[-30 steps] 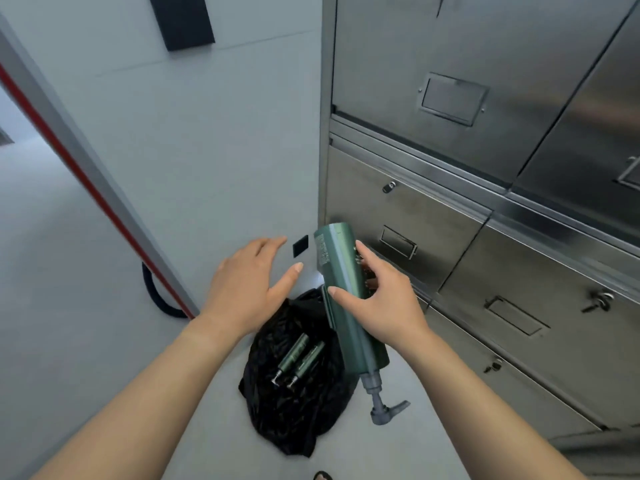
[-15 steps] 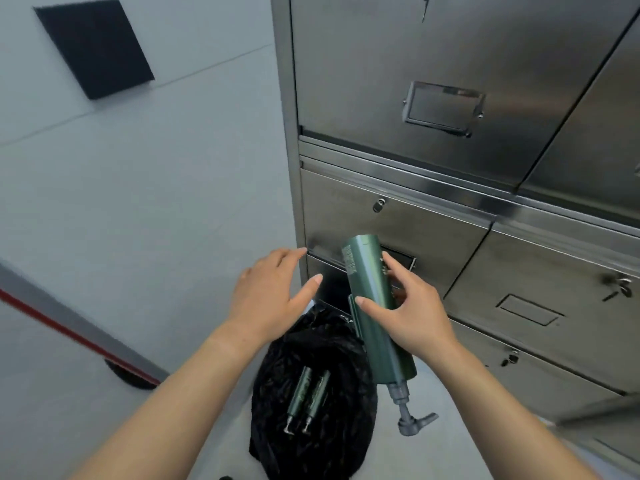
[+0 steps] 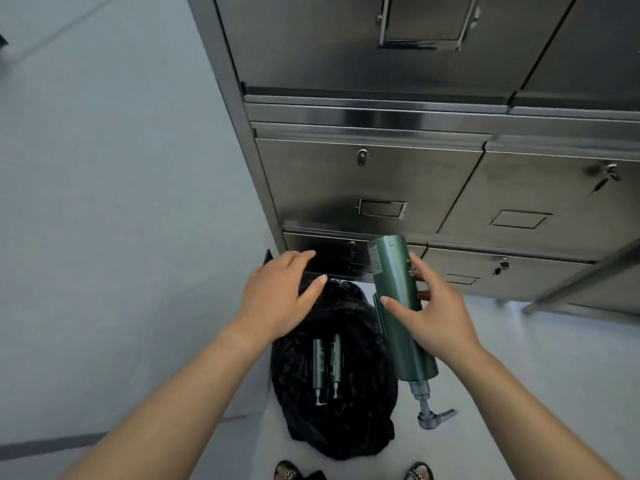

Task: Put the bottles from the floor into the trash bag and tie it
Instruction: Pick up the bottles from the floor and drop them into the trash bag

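Dark green bottle [image 3: 401, 306] with its grey pump [image 3: 431, 408] is gleaming over the glossy black bag [image 3: 363, 403]; brushed silver cabinet [image 3: 346, 178] is shining against pale grey-white floor [image 3: 536, 358].

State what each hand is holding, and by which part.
The right hand has its grip around the middle of the large green pump bottle, pump downward. The left hand holds nothing.

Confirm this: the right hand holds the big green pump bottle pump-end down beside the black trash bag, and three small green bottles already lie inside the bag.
Not quite: the head view shows two small green bottles inside the black trash bag, not three. The rest stands: the right hand holds the big green pump bottle pump-end down beside the bag.
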`<act>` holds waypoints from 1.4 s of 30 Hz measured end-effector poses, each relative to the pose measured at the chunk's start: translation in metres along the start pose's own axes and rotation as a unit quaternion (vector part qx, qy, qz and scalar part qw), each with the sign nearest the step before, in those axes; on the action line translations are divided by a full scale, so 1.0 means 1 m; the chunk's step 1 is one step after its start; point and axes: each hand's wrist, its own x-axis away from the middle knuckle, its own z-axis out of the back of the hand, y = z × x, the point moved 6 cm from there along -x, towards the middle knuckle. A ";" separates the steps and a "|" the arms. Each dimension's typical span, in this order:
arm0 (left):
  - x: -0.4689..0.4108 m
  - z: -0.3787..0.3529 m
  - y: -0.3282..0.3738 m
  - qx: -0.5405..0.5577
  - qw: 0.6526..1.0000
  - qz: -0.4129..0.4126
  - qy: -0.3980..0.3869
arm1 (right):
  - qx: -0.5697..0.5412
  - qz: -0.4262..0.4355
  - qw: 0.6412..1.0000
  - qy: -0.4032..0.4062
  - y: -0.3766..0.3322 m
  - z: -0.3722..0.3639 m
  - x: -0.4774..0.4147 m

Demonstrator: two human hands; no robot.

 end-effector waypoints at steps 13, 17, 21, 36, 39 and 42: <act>-0.008 -0.204 -0.058 0.032 0.994 0.072 -0.069 | 0.060 -0.003 0.996 -0.072 0.162 -0.119 -0.022; -0.017 -0.303 -0.102 0.027 0.995 0.069 -0.065 | 0.075 -0.025 0.994 -0.073 0.252 -0.193 -0.029; -0.014 -0.432 -0.146 0.025 0.994 0.088 -0.063 | 0.077 -0.028 0.993 -0.091 0.356 -0.276 -0.039; -0.044 -0.732 -0.270 -0.046 0.996 0.064 -0.045 | 0.085 0.113 0.982 -0.127 0.552 -0.482 -0.091; -0.039 -0.744 -0.264 -0.110 0.990 0.034 -0.082 | 0.098 0.099 0.981 -0.132 0.560 -0.484 -0.090; -0.024 -0.747 -0.249 -0.055 0.993 0.059 -0.086 | 0.089 0.056 0.987 -0.118 0.566 -0.473 -0.079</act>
